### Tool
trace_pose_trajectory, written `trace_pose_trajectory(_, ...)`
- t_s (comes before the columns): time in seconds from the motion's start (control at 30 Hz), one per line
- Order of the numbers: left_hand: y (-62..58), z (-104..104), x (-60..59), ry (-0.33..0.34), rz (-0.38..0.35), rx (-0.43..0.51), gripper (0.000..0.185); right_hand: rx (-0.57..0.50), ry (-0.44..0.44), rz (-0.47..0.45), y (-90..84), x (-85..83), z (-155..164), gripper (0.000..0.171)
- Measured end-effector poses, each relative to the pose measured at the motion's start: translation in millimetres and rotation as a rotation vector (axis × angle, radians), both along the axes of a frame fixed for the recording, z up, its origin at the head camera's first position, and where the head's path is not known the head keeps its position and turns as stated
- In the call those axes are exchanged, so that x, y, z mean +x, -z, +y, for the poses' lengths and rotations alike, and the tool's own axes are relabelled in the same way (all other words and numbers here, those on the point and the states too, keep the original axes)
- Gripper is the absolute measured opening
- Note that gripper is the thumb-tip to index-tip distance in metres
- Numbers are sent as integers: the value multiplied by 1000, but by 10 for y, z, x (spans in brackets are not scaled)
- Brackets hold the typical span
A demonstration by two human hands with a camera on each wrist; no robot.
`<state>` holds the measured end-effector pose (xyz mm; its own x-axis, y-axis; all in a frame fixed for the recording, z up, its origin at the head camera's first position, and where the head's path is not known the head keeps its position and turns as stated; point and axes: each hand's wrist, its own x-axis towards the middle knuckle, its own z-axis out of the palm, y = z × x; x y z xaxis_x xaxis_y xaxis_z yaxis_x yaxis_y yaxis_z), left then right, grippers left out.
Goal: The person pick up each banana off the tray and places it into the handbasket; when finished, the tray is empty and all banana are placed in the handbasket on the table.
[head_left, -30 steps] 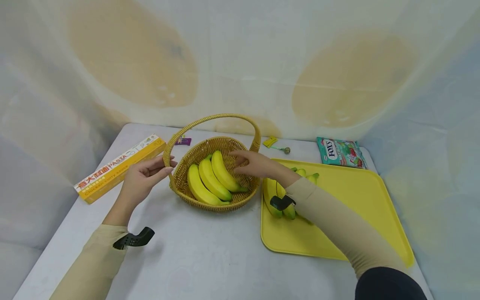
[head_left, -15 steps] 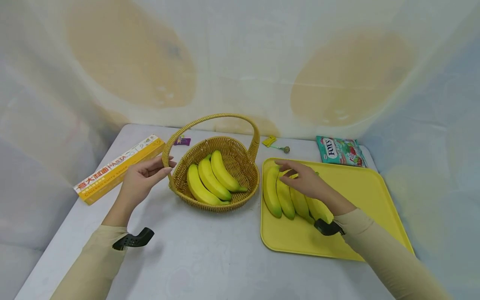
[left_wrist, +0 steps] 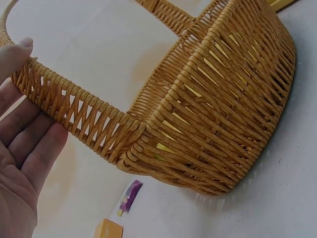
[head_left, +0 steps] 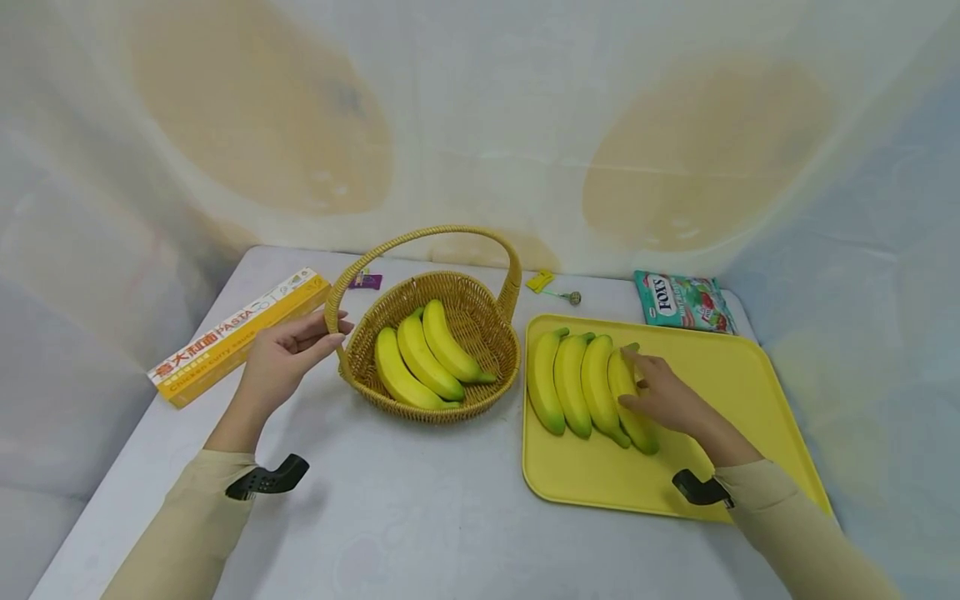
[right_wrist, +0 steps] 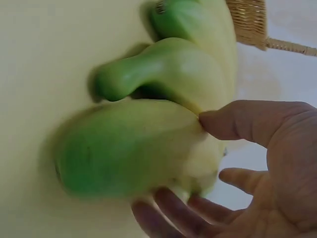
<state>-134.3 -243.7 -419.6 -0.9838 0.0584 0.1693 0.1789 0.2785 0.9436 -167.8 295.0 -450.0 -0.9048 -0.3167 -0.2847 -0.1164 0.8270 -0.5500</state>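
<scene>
bananas lie in two groups in the head view. four sit side by side on the left part of a yellow tray; three bananas lie in a wicker basket just left of it, on the white worktop. my left hand holds the basket's arched handle low on its left side. my right hand is at the rightmost banana on the tray, fingers loose and parted. a pasta box lies at an angle left of the basket. past the basket i see a purple wrapper and a small yellow packet; a green fox's bag lies by the tray's far edge.

in the left wrist view, my thumb is on one side of the handle and my fingers on the other, grasping it. slivers of yellow show through the weave.

in the right wrist view, my thumb and fingers straddle the green-ended banana without closing round it; the fingertips are blurred, and i cannot tell which of them touch it. two more green tips show beside it.
</scene>
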Motion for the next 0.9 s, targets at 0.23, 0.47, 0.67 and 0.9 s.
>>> trace_pose_trajectory(0.23, -1, -1, -6, -3, -5, 12, 42, 18, 25, -37, 83, 28, 52, 83)
trace_pose_trajectory(0.47, 10, -10, -26, 4, -3, -21, 43, 11, 46, 28, 14, 57, 72, 78)
trace_pose_trajectory(0.67, 10, -17, -11, -6, -5, -16, 43, -33, 22, 103, -124, 64, 31, 73)
trace_pose_trajectory(0.9, 0, -11, -5, -6, -14, -16, 46, -131, -47, 123, -316, 115, -146, 67)
